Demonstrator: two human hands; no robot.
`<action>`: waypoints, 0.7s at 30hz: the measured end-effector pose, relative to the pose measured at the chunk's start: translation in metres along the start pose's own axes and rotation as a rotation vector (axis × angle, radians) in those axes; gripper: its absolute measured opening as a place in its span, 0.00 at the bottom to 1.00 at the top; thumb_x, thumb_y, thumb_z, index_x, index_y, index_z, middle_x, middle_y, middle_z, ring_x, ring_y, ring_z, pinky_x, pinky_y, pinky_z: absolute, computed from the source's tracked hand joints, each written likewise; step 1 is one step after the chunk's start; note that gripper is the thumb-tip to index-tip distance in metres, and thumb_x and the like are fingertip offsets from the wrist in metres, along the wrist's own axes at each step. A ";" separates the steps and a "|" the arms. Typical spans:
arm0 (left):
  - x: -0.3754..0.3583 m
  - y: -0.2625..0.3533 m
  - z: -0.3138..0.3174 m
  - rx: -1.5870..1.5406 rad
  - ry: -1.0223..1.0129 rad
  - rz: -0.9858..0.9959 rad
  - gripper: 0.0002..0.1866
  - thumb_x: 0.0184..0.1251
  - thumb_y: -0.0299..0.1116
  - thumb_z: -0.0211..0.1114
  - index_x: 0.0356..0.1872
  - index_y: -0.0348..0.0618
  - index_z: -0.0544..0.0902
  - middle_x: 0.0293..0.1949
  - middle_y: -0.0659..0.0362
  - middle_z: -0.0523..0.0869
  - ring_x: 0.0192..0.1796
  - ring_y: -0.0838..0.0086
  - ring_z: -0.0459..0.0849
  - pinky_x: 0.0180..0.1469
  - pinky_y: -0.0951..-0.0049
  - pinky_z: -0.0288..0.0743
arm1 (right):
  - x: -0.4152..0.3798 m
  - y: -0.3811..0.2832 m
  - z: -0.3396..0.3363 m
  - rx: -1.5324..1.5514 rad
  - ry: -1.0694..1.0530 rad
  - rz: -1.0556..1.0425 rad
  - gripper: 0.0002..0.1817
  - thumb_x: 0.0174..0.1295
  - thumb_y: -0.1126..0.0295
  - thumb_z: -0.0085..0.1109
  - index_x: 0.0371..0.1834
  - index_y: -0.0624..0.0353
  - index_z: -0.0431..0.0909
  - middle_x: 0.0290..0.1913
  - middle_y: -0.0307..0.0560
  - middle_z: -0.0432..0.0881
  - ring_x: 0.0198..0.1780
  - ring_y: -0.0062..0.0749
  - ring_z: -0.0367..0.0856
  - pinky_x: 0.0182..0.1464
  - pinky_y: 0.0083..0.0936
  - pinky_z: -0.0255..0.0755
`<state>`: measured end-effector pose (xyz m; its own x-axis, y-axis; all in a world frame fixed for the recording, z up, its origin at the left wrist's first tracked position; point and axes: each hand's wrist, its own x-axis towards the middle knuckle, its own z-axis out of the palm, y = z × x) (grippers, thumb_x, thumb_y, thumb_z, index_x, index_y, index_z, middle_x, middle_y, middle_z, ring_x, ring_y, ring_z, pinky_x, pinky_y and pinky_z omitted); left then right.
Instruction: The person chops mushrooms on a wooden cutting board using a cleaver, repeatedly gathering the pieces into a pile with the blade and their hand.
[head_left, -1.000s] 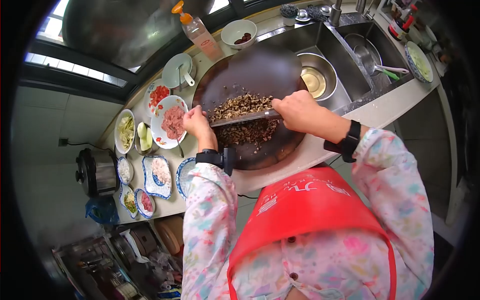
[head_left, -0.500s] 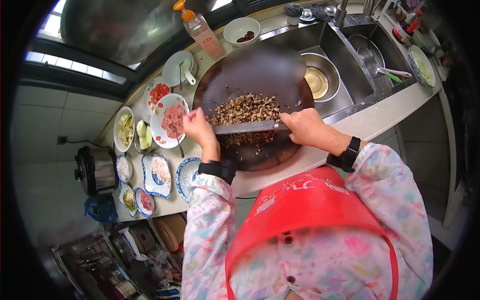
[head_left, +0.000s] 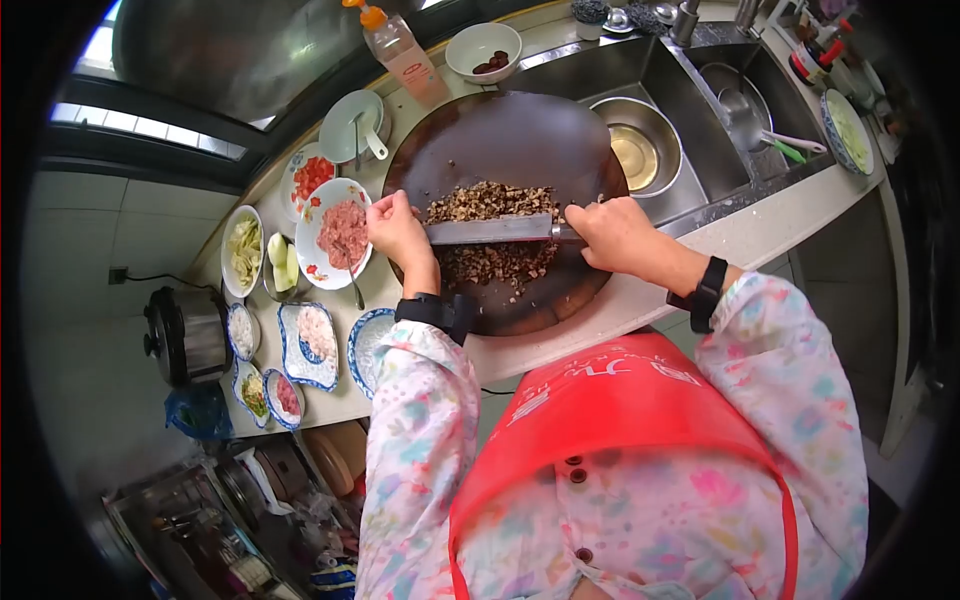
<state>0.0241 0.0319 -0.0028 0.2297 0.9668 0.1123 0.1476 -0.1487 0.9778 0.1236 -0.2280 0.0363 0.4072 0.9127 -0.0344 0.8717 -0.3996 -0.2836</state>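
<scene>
A wide kitchen knife (head_left: 490, 231) lies crosswise over a pile of chopped brown pieces (head_left: 495, 203), which look like mushroom, on a round dark chopping board (head_left: 540, 135). My right hand (head_left: 618, 235) is closed round its handle. At the blade's other end is my left hand (head_left: 402, 243), its fingers drawn together at the tip; the exact contact is partly hidden. Chopped bits show on both sides of the blade. Just left of my left hand stands a flowered bowl (head_left: 312, 272) of minced meat (head_left: 342, 235) with a spoon in it.
Several dishes of ingredients crowd the left counter, including red pieces (head_left: 313, 177) and a blue-rimmed dish (head_left: 310, 345). A pump bottle (head_left: 408, 62) and white bowl (head_left: 462, 45) stand behind the board. The sink (head_left: 655, 75), holding a metal basin (head_left: 672, 150), lies right.
The knife has moved away from me across the pile, with both hands following. More chopped pieces now show on the near side of the blade.
</scene>
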 end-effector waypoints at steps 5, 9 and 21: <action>0.007 0.016 -0.017 -0.051 -0.122 -0.147 0.05 0.58 0.27 0.64 0.30 0.36 0.78 0.20 0.62 0.79 0.21 0.81 0.74 0.24 0.81 0.67 | 0.001 -0.008 -0.034 -0.019 -0.055 -0.031 0.12 0.43 0.71 0.58 0.33 0.60 0.74 0.25 0.53 0.82 0.29 0.48 0.82 0.32 0.40 0.75; -0.006 -0.017 -0.027 0.017 -0.019 -0.120 0.06 0.58 0.27 0.64 0.30 0.36 0.77 0.20 0.62 0.79 0.21 0.81 0.75 0.25 0.81 0.68 | -0.012 -0.013 -0.006 -0.002 -0.084 -0.011 0.14 0.42 0.68 0.61 0.32 0.60 0.72 0.25 0.53 0.81 0.28 0.47 0.82 0.31 0.40 0.75; 0.002 -0.002 -0.001 -0.048 -0.049 -0.095 0.06 0.57 0.28 0.64 0.28 0.36 0.77 0.20 0.62 0.79 0.21 0.80 0.74 0.24 0.79 0.68 | 0.006 0.001 -0.022 -0.062 -0.018 0.025 0.10 0.44 0.70 0.58 0.31 0.58 0.76 0.25 0.52 0.82 0.30 0.47 0.83 0.33 0.40 0.75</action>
<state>0.0234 0.0340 -0.0046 0.2636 0.9646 0.0116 0.1245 -0.0460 0.9912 0.1329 -0.2247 0.0567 0.4244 0.9036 -0.0582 0.8768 -0.4262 -0.2226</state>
